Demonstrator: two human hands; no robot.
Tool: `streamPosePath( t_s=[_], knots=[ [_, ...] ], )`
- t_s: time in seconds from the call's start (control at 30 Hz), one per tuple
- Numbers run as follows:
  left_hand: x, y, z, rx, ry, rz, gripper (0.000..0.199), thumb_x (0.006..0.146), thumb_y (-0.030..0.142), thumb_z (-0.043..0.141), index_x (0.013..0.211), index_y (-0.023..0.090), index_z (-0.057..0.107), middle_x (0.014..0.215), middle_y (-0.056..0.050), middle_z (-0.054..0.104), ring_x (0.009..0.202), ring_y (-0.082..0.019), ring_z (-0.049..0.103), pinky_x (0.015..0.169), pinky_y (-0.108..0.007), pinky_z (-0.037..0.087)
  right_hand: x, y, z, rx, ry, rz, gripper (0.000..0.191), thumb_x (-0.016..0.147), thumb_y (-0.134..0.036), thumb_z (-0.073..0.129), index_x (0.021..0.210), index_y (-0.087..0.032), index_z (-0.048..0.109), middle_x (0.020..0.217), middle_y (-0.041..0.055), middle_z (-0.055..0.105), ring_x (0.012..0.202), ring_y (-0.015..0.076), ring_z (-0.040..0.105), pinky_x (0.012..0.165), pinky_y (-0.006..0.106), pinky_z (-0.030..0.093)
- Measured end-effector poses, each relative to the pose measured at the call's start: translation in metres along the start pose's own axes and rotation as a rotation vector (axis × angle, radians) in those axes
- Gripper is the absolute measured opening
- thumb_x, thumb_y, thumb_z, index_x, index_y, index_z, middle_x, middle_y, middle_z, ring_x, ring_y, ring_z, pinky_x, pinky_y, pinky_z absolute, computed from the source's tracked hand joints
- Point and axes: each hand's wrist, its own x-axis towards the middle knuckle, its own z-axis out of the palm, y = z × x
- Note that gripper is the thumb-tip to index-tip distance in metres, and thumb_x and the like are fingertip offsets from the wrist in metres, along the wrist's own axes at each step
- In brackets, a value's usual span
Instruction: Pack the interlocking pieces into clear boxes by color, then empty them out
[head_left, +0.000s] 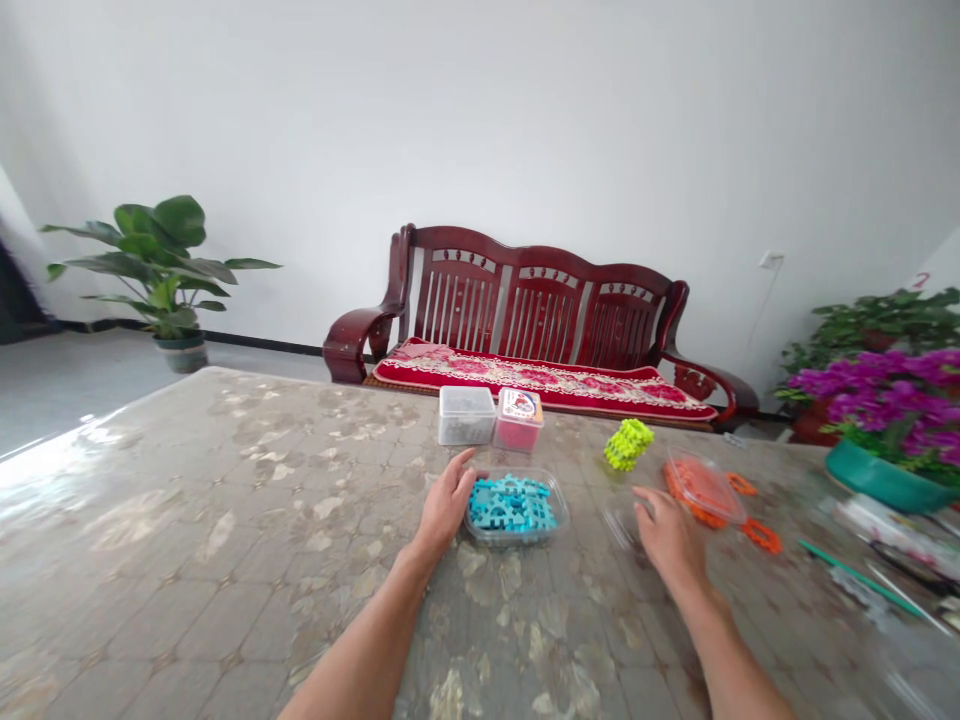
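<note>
My forearms (367, 640) are slanting over the patterned tabletop (225, 560). My left hand (448, 495) is resting at the left edge of the clear tub (564, 510), its thumb parted from the fingers; whether it is pinching the rim, I cannot tell. Blue pieces (514, 505) are lying heaped inside that tub, between my hands. My right hand (671, 535) is curving its fingers at a clear lid (619, 520); I cannot tell whether they are gripping it. Beyond the lid, a yellow-green cluster (628, 445) is sitting, and loose orange pieces (761, 535) are lying farther right.
</note>
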Motion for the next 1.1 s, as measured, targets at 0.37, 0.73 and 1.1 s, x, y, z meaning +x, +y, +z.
streamPosePath(
  t_s=[0.37,0.73,1.1],
  knots=[
    [-0.005,0.005,-0.003,-0.019,-0.015,0.043,0.060,0.085,0.043,0.043,0.136,0.011,0.045,0.105,-0.010,0.074,0.105,-0.025,0.066,0.098,-0.038,0.045,-0.015,0.007,-0.001,-0.330,-0.175,0.220,0.041,0.093,-0.029,0.041,0.126,-0.015,0.061,0.129,0.0119,0.062,0.113,0.0275,0.056,0.093,0.038,0.042],
    [-0.004,0.003,-0.005,-0.085,-0.034,0.030,0.074,0.081,0.049,0.049,0.141,0.008,0.039,0.107,-0.012,0.074,0.107,-0.026,0.066,0.098,-0.040,0.047,-0.013,0.005,-0.011,-0.288,-0.123,0.333,0.039,0.090,-0.026,0.047,0.126,-0.021,0.061,0.129,0.0117,0.061,0.114,0.0287,0.055,0.093,0.041,0.042],
    [-0.005,0.007,-0.006,-0.052,-0.031,0.050,0.065,0.081,0.041,0.048,0.137,0.009,0.045,0.105,-0.012,0.075,0.106,-0.027,0.066,0.101,-0.042,0.045,-0.011,0.020,-0.013,-0.249,-0.199,0.401,0.039,0.089,-0.022,0.046,0.125,-0.017,0.060,0.116,0.0148,0.067,0.105,0.0295,0.061,0.084,0.039,0.047]
  ],
)
